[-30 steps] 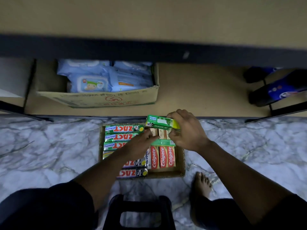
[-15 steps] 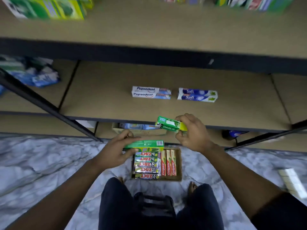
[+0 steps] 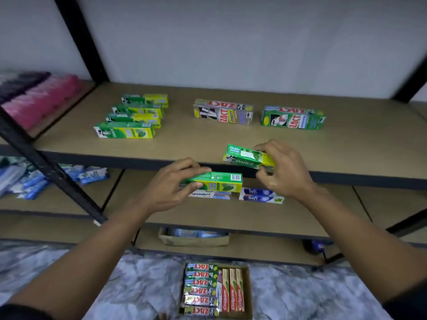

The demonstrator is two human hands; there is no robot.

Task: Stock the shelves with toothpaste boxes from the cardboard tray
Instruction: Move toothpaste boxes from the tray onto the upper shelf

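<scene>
**Holding stock before the upper shelf (image 3: pixel 175 144)**

Four green boxes (image 3: pixel 129 116) lie in a row at the shelf's left. The left hand (image 3: pixel 168 188) grips a green-and-yellow box (image 3: pixel 217 181) by its end, just below the shelf edge. Well below, on the floor, the cardboard tray (image 3: pixel 248 296) holds Zact and Colgate boxes. The right hand (image 3: pixel 286 172) pinches a Darlie box (image 3: pixel 247 157) at the shelf's front edge.

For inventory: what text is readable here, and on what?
"Double Action", "DARLIE": Darlie box, right hand.
"ZACT": silver box, green box, top shelf; left boxes, tray.
"Colgate": red boxes, tray.
"Safi": blue boxes, middle shelf.
"epsodent": white box, partly hidden.
Unreadable: barcode box, left hand; yellow-green boxes.
</scene>
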